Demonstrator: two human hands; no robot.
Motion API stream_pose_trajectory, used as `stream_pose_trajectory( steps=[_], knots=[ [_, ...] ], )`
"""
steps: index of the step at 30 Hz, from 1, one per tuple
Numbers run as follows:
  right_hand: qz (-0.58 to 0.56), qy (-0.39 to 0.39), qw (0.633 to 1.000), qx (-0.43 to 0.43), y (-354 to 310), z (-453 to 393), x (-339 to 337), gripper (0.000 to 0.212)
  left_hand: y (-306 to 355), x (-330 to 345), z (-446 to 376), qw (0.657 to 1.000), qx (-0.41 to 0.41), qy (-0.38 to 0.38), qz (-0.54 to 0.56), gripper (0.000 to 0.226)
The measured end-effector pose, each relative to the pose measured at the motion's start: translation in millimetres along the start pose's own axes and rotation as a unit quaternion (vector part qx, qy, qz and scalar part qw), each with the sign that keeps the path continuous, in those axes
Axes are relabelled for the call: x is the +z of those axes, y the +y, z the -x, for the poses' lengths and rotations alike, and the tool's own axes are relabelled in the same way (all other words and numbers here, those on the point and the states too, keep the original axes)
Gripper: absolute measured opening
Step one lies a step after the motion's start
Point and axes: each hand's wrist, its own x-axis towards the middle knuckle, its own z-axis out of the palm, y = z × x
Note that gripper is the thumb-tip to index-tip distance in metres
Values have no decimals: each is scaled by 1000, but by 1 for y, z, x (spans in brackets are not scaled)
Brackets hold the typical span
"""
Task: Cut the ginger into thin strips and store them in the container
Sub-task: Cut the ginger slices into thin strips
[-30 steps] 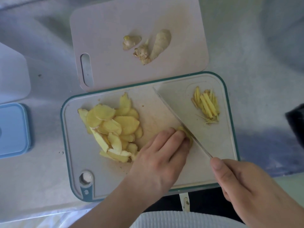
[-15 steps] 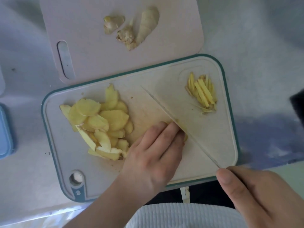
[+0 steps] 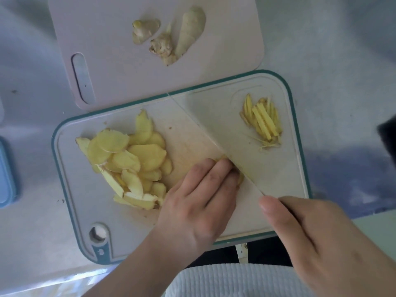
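- Container (image 3: 6,172), far left: holds no strips yet, as far as its visible edge shows.
- Slices (image 3: 126,159), left on the board (image 3: 70,189): most remain uncut.
- Your left hand (image 3: 199,202) presses flat fingers on one slice beside the knife (image 3: 216,142).
- Your right hand (image 3: 317,239) grips the handle.
- Strips (image 3: 263,121), right: a small pile, unchanged.
- Since the earlier frame, the blade tip reaches further up the board.

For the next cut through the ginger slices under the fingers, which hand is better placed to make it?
The right hand. It grips the knife, whose edge lies against the left hand's fingers. The left hand presses the ginger slices on the cutting board, so it should only steady them.
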Motion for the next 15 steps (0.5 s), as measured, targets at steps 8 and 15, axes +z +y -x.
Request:
stream_pose_trajectory(
  steps=[8, 15],
  knots=[
    [37, -16, 998, 46, 6, 19, -6, 77, 0, -1, -2, 1000, -1, 8, 7, 11],
    [41, -40, 998, 8, 1, -5, -1, 73, 0, 1, -1, 1000, -9, 9, 8, 17]
  ],
)
